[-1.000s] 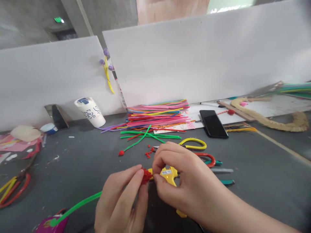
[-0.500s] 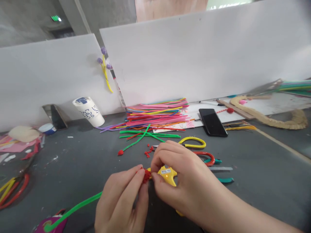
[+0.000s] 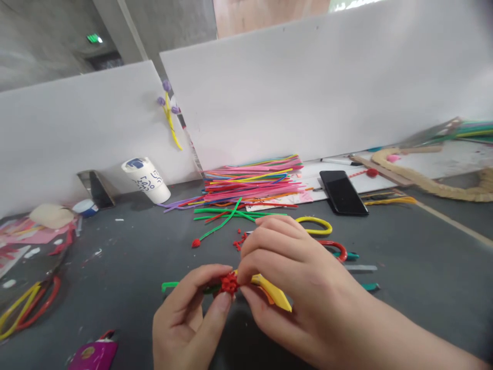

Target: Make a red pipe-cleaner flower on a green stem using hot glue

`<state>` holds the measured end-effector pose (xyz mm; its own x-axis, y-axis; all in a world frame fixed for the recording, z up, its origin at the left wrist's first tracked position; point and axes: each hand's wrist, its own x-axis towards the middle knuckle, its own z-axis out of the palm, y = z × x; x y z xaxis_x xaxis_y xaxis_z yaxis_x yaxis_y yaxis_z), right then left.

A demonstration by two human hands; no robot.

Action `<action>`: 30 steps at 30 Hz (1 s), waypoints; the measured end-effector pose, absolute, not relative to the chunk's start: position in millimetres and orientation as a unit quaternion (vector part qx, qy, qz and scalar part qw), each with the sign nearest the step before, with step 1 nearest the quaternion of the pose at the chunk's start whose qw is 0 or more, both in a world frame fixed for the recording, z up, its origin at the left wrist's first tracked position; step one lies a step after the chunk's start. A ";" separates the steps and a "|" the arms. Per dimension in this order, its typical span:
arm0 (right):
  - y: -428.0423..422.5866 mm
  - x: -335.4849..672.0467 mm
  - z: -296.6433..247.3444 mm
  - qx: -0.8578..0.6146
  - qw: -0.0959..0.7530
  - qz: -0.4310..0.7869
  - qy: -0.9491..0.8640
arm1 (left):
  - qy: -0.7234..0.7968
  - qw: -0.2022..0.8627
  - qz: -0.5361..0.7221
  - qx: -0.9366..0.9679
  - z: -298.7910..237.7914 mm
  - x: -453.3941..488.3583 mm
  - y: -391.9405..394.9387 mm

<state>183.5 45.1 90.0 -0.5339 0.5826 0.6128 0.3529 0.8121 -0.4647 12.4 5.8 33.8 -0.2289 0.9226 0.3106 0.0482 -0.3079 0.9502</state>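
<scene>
Between its thumb and fingers, my left hand (image 3: 192,313) grips a small red pipe-cleaner flower (image 3: 229,282). The flower's green stem (image 3: 169,286) sticks out to the left, partly behind the fingers. My right hand (image 3: 285,272) is closed in a pinch at the flower's right edge; its fingertips hide what they grip there. Beneath that hand a yellow object (image 3: 275,294) shows in part, its kind unclear. Beyond the hands lie red pipe-cleaner snippets (image 3: 239,241) and a green stem with a red bud (image 3: 196,243).
A pile of coloured pipe cleaners (image 3: 250,182) lies at the back, beside a black phone (image 3: 342,192). Yellow-handled scissors (image 3: 316,226) and a red-handled tool (image 3: 337,250) lie behind my right hand. More scissors (image 3: 36,308) are at left, near a white cup (image 3: 148,180).
My left hand has turned the flower so its red head faces me, and its stem has swung up and away from the lower left. My right hand covers more of the yellow object.
</scene>
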 end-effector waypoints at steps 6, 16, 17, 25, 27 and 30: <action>45.4 180.4 90.6 -0.276 0.393 0.049 -0.876 | 0.468 0.310 0.628 0.539 33.6 12.0 7.5; 49.0 183.1 78.7 -0.232 0.362 -0.061 -0.901 | 0.485 0.249 0.589 0.597 32.0 9.6 8.6; 49.2 183.3 78.7 -0.231 0.360 -0.061 -0.902 | 0.486 0.243 0.587 0.600 33.0 9.9 8.8; 50.0 182.8 77.1 -0.229 0.352 -0.062 -0.906 | 0.503 0.210 0.579 0.606 36.7 13.1 7.0; 49.7 183.1 76.3 -0.232 0.347 -0.058 -0.907 | 0.501 0.208 0.578 0.609 37.0 14.4 7.1; 49.8 183.3 75.9 -0.236 0.341 -0.057 -0.908 | 0.500 0.204 0.582 0.609 37.8 14.8 8.0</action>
<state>183.3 49.8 75.9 -0.6560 0.3900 0.6461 0.4671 0.8823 -0.0583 14.8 8.0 37.8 -0.1758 0.8457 0.5038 0.3704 -0.4174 0.8298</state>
